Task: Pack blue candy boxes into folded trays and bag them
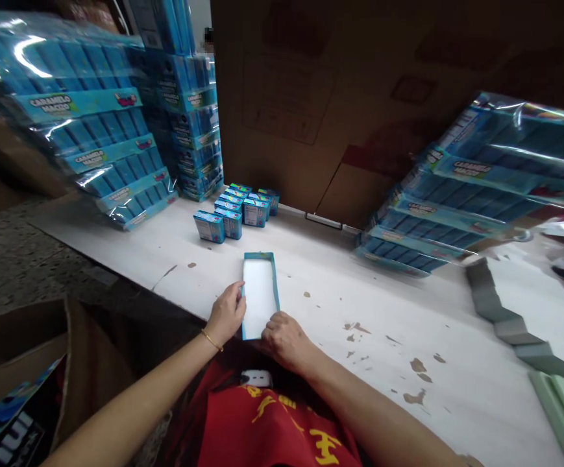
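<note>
One open tray (259, 256) sits at the table's (320, 318) near edge; your left hand (226, 312) pinches its left wall, your right hand (287, 338), fingers curled, its near right corner. Beyond stand at least six small boxes (254, 213), one carton (311, 97).

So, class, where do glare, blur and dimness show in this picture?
Head view: white glare streaks the wrapped stack at left; head view: the big carton is dim, the wrapped stack at right blurred and slanted, the tray comparatively crisp.

"CARAMELO MACIZO" — on blue cartons (91, 157); "hui" — on black packaging (24, 415)
</note>
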A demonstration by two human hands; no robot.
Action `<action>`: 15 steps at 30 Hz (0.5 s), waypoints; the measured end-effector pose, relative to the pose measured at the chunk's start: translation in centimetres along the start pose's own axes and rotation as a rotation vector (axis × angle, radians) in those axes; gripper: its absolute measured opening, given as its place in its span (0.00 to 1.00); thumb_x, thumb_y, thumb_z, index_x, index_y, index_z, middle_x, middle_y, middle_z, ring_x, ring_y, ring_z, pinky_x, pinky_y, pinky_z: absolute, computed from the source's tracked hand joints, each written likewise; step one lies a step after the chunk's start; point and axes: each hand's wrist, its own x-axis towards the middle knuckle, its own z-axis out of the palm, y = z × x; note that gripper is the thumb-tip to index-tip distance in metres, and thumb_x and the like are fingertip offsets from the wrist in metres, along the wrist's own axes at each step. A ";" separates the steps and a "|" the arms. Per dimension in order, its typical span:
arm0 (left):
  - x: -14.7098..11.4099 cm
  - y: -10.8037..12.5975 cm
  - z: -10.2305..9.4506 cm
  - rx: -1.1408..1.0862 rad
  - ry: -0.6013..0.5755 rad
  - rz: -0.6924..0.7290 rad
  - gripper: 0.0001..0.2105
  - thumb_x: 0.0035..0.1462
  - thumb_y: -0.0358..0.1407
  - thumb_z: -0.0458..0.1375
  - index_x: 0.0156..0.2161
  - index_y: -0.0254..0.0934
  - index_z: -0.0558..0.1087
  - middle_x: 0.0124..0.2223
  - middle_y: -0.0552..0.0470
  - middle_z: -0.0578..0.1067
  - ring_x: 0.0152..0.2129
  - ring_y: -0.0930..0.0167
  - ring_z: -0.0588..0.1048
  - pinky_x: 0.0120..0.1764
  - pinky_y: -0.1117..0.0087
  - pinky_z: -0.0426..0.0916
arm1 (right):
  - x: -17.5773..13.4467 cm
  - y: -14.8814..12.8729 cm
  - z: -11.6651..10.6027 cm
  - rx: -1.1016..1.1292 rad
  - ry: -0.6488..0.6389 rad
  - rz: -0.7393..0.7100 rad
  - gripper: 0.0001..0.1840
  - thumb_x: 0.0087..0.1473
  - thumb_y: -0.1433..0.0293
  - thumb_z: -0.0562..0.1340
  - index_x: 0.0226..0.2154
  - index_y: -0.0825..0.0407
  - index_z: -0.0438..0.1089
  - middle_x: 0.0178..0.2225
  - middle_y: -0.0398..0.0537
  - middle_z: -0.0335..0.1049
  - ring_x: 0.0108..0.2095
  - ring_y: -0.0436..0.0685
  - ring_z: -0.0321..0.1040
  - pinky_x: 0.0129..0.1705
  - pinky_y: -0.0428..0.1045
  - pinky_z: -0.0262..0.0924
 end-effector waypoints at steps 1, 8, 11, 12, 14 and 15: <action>0.0 0.1 0.0 -0.005 0.000 -0.007 0.15 0.51 0.30 0.46 0.46 0.32 0.62 0.31 0.50 0.67 0.29 0.70 0.67 0.36 0.68 0.64 | -0.1 0.0 0.0 0.012 -0.002 -0.001 0.10 0.49 0.69 0.58 0.20 0.54 0.65 0.20 0.44 0.65 0.25 0.51 0.58 0.31 0.48 0.49; 0.4 0.4 -1.0 -0.081 -0.012 -0.047 0.17 0.54 0.35 0.46 0.50 0.35 0.59 0.31 0.52 0.66 0.26 0.71 0.68 0.35 0.68 0.65 | -0.7 -0.7 -1.8 0.167 -0.025 0.038 0.12 0.53 0.64 0.55 0.26 0.53 0.69 0.24 0.49 0.67 0.30 0.55 0.62 0.34 0.49 0.55; 2.9 -1.4 -3.3 -0.122 0.219 -0.108 0.21 0.54 0.41 0.48 0.52 0.37 0.56 0.40 0.47 0.66 0.32 0.70 0.68 0.38 0.66 0.66 | 1.3 1.0 -3.9 0.475 0.082 0.102 0.17 0.52 0.59 0.56 0.41 0.50 0.68 0.36 0.51 0.68 0.39 0.55 0.63 0.41 0.49 0.57; 4.2 -2.4 -4.5 -0.141 0.311 -0.129 0.22 0.54 0.42 0.48 0.53 0.37 0.55 0.45 0.45 0.64 0.37 0.69 0.68 0.40 0.65 0.65 | 2.7 2.0 -4.4 0.588 0.162 0.162 0.20 0.51 0.58 0.56 0.45 0.49 0.66 0.41 0.51 0.67 0.42 0.56 0.63 0.44 0.50 0.57; 7.2 -5.0 -6.9 -0.209 0.422 -0.140 0.25 0.54 0.43 0.48 0.56 0.37 0.51 0.54 0.41 0.58 0.48 0.66 0.63 0.48 0.62 0.60 | 6.5 4.2 -4.7 0.802 0.357 0.338 0.22 0.52 0.57 0.54 0.47 0.48 0.64 0.45 0.50 0.65 0.46 0.56 0.61 0.47 0.51 0.55; 8.8 -6.4 -8.1 -0.266 0.418 -0.129 0.26 0.55 0.44 0.47 0.57 0.37 0.48 0.57 0.41 0.54 0.53 0.65 0.57 0.52 0.61 0.56 | 8.8 5.2 -4.5 0.901 0.451 0.439 0.22 0.52 0.56 0.53 0.47 0.48 0.64 0.45 0.50 0.65 0.46 0.57 0.61 0.48 0.52 0.55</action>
